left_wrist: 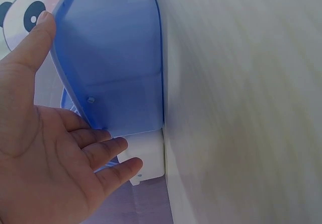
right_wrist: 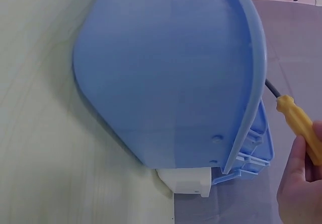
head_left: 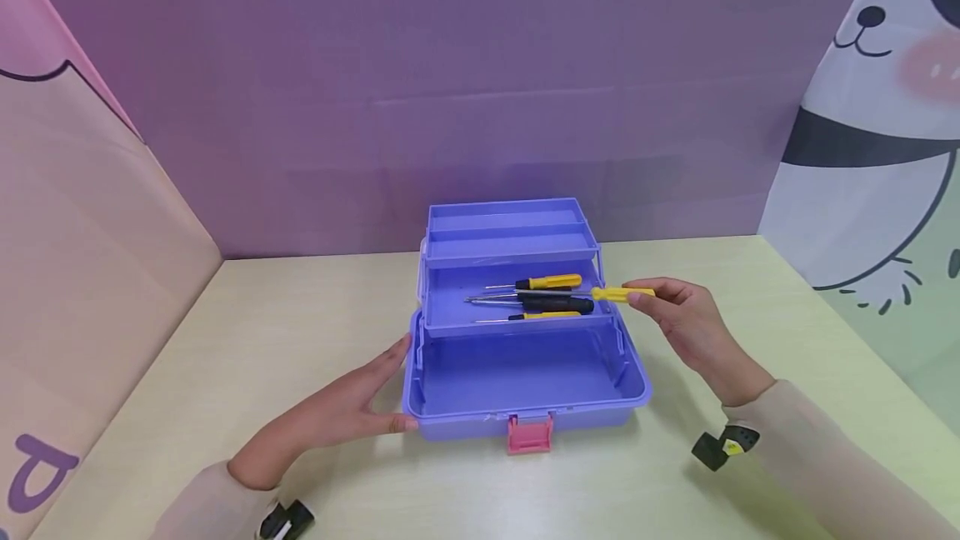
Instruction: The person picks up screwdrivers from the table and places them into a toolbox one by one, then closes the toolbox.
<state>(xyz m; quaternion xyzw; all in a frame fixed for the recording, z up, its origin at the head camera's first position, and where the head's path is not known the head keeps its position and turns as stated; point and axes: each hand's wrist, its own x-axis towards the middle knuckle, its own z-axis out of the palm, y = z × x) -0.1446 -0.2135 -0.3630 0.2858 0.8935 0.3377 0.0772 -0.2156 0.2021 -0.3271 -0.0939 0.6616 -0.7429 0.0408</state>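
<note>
A blue-purple toolbox (head_left: 525, 422) stands with its two tiers of trays spread out behind the deep base. My right hand (head_left: 686, 319) pinches the yellow handle of a screwdriver (head_left: 622, 294), whose shaft points left over the middle tray (head_left: 450, 290). In that tray lie a yellow-and-black screwdriver (head_left: 555, 282), a black-handled screwdriver (head_left: 562, 305) and a thin yellow-handled screwdriver (head_left: 551, 315). At the box's left side my left hand (head_left: 345, 407) rests with fingers extended and thumb at the front corner. The left wrist view shows that palm (left_wrist: 50, 158) beside the box wall.
A pink latch (head_left: 529, 435) hangs at the box's front. The upper tray (head_left: 510, 240) has a divider. A pale wooden tabletop (head_left: 322, 315) surrounds the box, with a purple backdrop (head_left: 375, 107) behind and printed panels at both sides.
</note>
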